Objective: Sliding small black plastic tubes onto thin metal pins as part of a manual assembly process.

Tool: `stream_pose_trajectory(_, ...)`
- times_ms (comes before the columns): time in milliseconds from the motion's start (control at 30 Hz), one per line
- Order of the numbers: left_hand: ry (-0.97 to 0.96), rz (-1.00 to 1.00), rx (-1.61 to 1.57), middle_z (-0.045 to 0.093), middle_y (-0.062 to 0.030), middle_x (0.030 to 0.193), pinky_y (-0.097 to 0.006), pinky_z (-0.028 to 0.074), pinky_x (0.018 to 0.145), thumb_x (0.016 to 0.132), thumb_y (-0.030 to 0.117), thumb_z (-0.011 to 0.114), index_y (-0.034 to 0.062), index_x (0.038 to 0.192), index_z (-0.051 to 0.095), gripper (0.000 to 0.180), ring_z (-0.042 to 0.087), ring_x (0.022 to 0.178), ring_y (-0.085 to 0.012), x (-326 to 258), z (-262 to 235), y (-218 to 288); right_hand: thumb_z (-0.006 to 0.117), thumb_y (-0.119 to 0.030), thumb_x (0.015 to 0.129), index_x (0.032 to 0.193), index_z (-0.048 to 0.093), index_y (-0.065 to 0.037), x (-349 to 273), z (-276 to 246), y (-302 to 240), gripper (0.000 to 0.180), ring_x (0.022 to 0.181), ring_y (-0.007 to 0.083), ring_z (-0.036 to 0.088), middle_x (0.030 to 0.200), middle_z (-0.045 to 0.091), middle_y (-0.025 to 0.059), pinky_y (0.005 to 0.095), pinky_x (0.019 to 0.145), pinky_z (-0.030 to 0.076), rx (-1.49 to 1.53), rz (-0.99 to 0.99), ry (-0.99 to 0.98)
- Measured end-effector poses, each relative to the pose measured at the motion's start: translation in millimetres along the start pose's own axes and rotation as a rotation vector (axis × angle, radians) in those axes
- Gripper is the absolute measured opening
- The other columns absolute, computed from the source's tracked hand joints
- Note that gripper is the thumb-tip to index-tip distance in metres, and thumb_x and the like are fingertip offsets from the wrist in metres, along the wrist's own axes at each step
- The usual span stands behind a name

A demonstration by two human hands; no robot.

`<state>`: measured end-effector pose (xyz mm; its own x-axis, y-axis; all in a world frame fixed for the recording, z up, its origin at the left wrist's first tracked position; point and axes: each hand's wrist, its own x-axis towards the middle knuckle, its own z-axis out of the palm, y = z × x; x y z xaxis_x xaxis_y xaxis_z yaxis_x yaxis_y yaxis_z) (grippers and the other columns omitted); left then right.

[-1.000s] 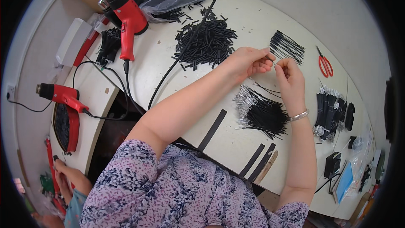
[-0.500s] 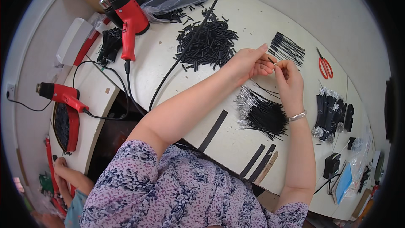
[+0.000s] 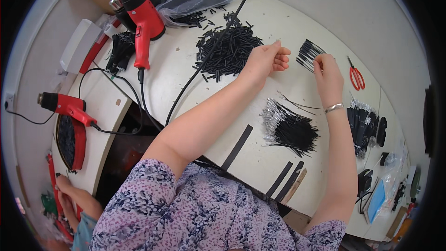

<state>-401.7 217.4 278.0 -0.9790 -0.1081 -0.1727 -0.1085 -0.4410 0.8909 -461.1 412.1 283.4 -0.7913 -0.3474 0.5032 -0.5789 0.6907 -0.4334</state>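
My left hand (image 3: 269, 60) hovers beside the pile of short black tubes (image 3: 227, 49), fingers curled in and thumb resting above them; whatever lies in the palm is hidden. Out to the right, my right hand (image 3: 329, 74) wears a silver bangle and pinches a thin black wire at the row of sleeved black wires (image 3: 306, 55), covering part of that row. Below the hands lies a bundle of black wires with silvery ends (image 3: 290, 125). A few loose wires (image 3: 302, 105) sit just above the bundle.
Red-handled pliers (image 3: 357, 78) lie right of the wire row. Two red heat guns (image 3: 145, 30) stand at the left, and a black cable crosses the tube pile. More wire bundles (image 3: 362, 123) are at the right; black strips (image 3: 237, 146) near the front edge. Another person's hands (image 3: 67, 190) show lower left.
My hands have moved apart: the right went up and right to the wire row, the left drew slightly left. The black tube between them no longer shows.
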Motion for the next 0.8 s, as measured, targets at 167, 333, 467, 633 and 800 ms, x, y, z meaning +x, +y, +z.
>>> stream_pose_trajectory(167,0.034,0.040,-0.022,0.061,-0.0057,0.077,-0.025,0.051,0.065,0.101,0.029,0.045,-0.0036,0.093,0.064,0.039,0.061,0.068,-0.0137,2.2,1.0,0.0,0.063,-0.010,0.082,0.086,0.061,-0.010,4.7,19.5,13.6,0.004,0.084,0.0256,0.058,0.086,0.060,0.0046,0.0386,0.074,0.046,-0.269,-0.185,0.013)
stream_pose_trajectory(333,0.079,0.090,-0.029,0.061,-0.0054,0.077,-0.025,0.050,0.063,0.101,0.028,0.045,-0.0026,0.092,0.064,0.037,0.061,0.065,-0.0133,2.9,-1.1,3.3,0.065,-0.011,0.081,0.083,0.063,-0.009,-2.9,4.0,-1.1,0.004,0.085,0.0254,0.058,0.086,0.059,0.0049,0.0373,0.076,0.046,-0.162,-0.113,0.038)
stream_pose_trajectory(467,0.142,0.124,-0.008,0.061,-0.0053,0.076,-0.025,0.050,0.063,0.100,0.028,0.046,-0.0022,0.091,0.065,0.037,0.060,0.066,-0.0128,-0.4,-4.6,13.2,0.067,-0.013,0.079,0.082,0.062,-0.006,-29.4,-21.6,-37.9,0.009,0.081,0.0265,0.058,0.084,0.059,0.0070,0.0369,0.073,0.047,0.217,0.121,-0.291)
stream_pose_trajectory(633,0.103,0.186,0.292,0.063,-0.0021,0.078,-0.023,0.048,0.067,0.096,0.027,0.054,0.0003,0.093,0.068,0.030,0.058,0.069,-0.0094,1.1,-13.0,28.6,0.066,-0.012,0.079,0.077,0.057,-0.004,-52.8,-22.8,-59.9,0.012,0.078,0.0263,0.058,0.079,0.058,0.0086,0.0365,0.071,0.048,0.122,0.011,-0.555)
stream_pose_trajectory(800,0.108,0.376,0.999,0.066,-0.0089,0.079,-0.033,0.051,0.069,0.084,0.018,0.062,0.0058,0.090,0.071,0.017,0.064,0.073,-0.0217,-3.3,-20.4,33.4,0.064,-0.011,0.079,0.078,0.057,-0.003,-50.0,-20.0,-53.8,0.011,0.072,0.0260,0.060,0.079,0.060,0.0096,0.0356,0.067,0.048,0.218,0.173,-0.525)
